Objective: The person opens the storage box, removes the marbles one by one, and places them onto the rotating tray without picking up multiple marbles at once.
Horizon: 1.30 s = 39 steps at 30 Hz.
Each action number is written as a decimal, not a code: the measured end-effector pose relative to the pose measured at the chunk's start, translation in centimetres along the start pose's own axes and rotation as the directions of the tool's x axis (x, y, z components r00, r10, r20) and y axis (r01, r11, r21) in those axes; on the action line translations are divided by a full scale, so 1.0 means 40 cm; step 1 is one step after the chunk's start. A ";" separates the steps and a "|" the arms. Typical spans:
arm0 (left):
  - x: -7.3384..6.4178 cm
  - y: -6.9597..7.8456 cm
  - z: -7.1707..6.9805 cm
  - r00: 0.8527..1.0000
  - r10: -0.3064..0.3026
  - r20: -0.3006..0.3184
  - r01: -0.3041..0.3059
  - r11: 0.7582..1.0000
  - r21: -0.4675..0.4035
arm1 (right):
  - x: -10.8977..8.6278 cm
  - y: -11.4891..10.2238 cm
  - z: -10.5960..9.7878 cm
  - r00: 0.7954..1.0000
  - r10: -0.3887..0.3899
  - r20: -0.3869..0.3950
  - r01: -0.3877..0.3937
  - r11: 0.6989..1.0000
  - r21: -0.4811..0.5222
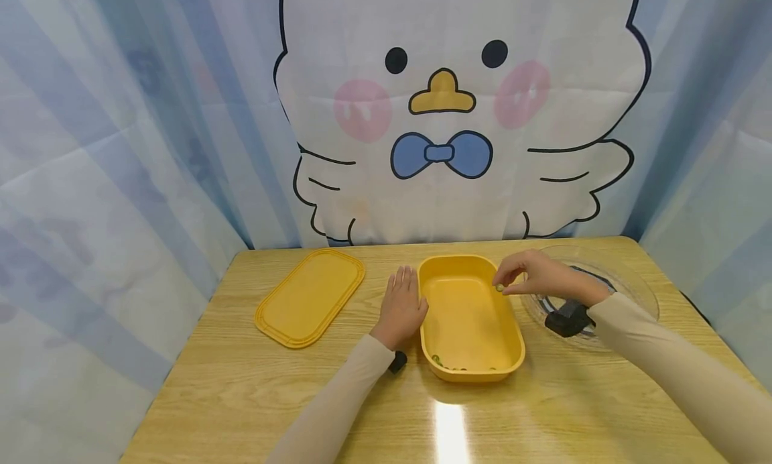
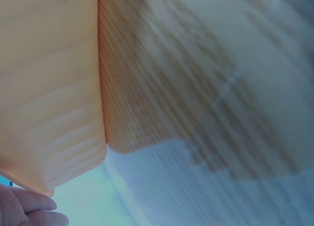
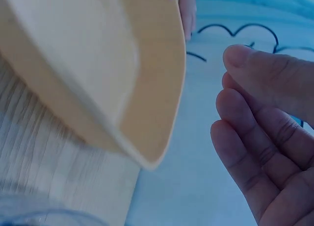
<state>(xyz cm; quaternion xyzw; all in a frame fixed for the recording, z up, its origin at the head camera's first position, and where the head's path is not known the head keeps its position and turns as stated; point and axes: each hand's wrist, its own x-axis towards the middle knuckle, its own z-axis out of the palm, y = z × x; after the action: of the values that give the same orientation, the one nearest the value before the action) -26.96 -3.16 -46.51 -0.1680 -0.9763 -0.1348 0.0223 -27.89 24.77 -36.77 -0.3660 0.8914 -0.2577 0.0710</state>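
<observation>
In the head view, a yellow rectangular tub (image 1: 467, 316) stands mid-table with several small green marbles (image 1: 437, 360) along its near end. My left hand (image 1: 401, 306) lies against the tub's left side, fingers straight and pointing away. The left wrist view shows its fingertips (image 2: 41, 206) by the rim of the tub (image 2: 54, 88). Above the tub's right rim, my right hand (image 1: 539, 276) pinches one small greenish marble (image 1: 499, 287) between thumb and finger. In the right wrist view that hand (image 3: 270, 133) is beside the tub (image 3: 157, 98), and the marble is hidden.
A yellow lid (image 1: 310, 296) lies flat left of the tub. Under and behind my right wrist sits a clear round dish (image 1: 642, 296), partly covered by the forearm. A patterned curtain (image 1: 440, 209) hangs behind the wooden table (image 1: 241, 397).
</observation>
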 end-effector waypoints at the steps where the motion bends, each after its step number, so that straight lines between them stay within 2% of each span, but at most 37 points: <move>1: 0.000 0.001 0.000 1.000 -0.002 0.004 0.002 1.000 0.009 | -0.008 0.008 -0.005 1.000 0.020 -0.009 -0.020 1.000 -0.002; 10: -0.005 0.003 -0.005 1.000 -0.005 0.020 0.005 1.000 0.009 | -0.086 0.104 -0.033 0.985 0.125 -0.115 -0.124 0.992 0.019; 16: -0.006 0.003 -0.007 1.000 -0.010 0.016 0.010 1.000 0.012 | -0.134 0.159 -0.053 0.960 0.247 -0.133 -0.245 0.969 0.034; 23: -0.005 0.003 -0.006 1.000 -0.005 0.014 0.005 1.000 0.015 | -0.174 0.229 -0.061 0.933 0.324 -0.154 -0.321 0.946 0.042; 30: -0.005 0.005 -0.007 1.000 -0.010 0.027 0.010 1.000 0.018 | -0.212 0.279 -0.049 0.918 0.376 -0.125 -0.368 0.926 0.078; 39: -0.004 0.007 -0.010 1.000 -0.016 0.024 0.016 1.000 -0.005 | -0.235 0.320 -0.021 0.917 0.395 -0.053 -0.389 0.917 0.089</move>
<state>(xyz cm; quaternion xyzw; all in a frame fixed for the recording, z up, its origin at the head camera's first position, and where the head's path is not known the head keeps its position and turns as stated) -26.71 -3.04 -46.08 -0.1618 -0.9774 -0.1354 0.0091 -29.26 39.26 -43.20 -0.1677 0.9380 -0.2849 0.1038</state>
